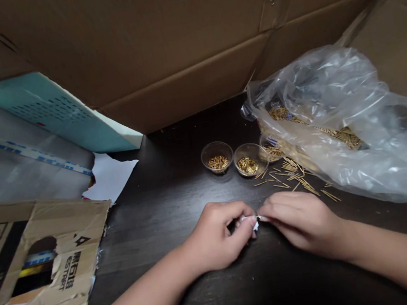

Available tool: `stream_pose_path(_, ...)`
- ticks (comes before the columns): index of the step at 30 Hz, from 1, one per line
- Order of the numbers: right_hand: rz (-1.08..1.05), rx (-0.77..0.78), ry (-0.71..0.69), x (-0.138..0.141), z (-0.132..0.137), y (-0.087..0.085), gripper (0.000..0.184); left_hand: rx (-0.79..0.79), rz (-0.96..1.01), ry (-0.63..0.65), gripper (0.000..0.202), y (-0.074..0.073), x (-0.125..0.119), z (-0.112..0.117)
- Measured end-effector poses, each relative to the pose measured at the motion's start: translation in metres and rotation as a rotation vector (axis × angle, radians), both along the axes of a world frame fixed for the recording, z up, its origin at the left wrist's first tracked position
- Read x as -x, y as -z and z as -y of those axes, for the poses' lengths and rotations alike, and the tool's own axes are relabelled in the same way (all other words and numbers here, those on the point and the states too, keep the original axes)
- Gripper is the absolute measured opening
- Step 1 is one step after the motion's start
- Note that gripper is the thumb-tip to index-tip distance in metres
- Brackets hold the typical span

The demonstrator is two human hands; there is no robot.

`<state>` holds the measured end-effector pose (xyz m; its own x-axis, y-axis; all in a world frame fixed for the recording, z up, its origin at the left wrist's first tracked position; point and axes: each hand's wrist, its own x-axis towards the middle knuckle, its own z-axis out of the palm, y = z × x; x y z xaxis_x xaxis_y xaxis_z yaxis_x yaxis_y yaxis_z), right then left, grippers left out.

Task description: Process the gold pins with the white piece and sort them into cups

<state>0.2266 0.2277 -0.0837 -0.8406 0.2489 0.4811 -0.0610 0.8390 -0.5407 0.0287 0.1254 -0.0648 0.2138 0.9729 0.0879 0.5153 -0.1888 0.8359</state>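
My left hand point(223, 235) is closed, with thumb and fingers pinching a small crumpled white piece point(255, 225), perhaps paper or tissue. Facing it, almost touching, my right hand point(304, 221) has its fingertips pressed together around one end of a tiny gold-coloured metal piece point(257, 217) between the hands. Most of that piece is hidden by the fingers. Just beyond my hands stand a clear plastic cup point(204, 158) and a second clear cup point(240, 166), both holding short gold-coloured pieces. Long thin gold-coloured pins point(301, 177) lie scattered behind my right hand.
A third clear cup point(264, 141) sits partly under a large clear plastic bag point(340, 82) containing many gold-coloured pins. Cardboard walls point(169, 38) enclose the dark tabletop point(149, 203). At left are a torn carton point(84, 230), a white sheet point(113, 175) and a light-blue box point(59, 109).
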Motion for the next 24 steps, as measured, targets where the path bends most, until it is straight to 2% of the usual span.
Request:
stream_pose_path(2, -0.008, -0.066, -0.027, -0.001, -0.001, 0.000, 0.022, 0.095, 0.082, -0.002, 0.017, -0.001, 0.000, -0.001)
stream_pose_path(3, -0.005, -0.080, -0.022, -0.001, 0.000, 0.001, 0.022, 0.068, 0.053, -0.006, 0.017, 0.000, 0.000, -0.001)
stream_pose_path(8, 0.045, 0.031, 0.062, -0.001, 0.005, 0.003, 0.017, -0.303, -0.303, -0.005, 0.018, 0.009, -0.004, 0.002)
stream_pose_path(11, 0.046, 0.096, 0.071, 0.000, 0.006, 0.003, 0.015, -0.425, -0.403, 0.003, 0.019, 0.012, -0.006, 0.003)
stream_pose_path(17, 0.006, 0.205, 0.075, 0.002, 0.001, 0.005, 0.009, -0.367, -0.315, -0.041, 0.015, 0.009, -0.004, 0.000)
stream_pose_path(24, -0.036, 0.201, 0.085, 0.002, -0.002, 0.004, 0.008, -0.334, -0.256, -0.064, 0.010, 0.011, -0.001, 0.001)
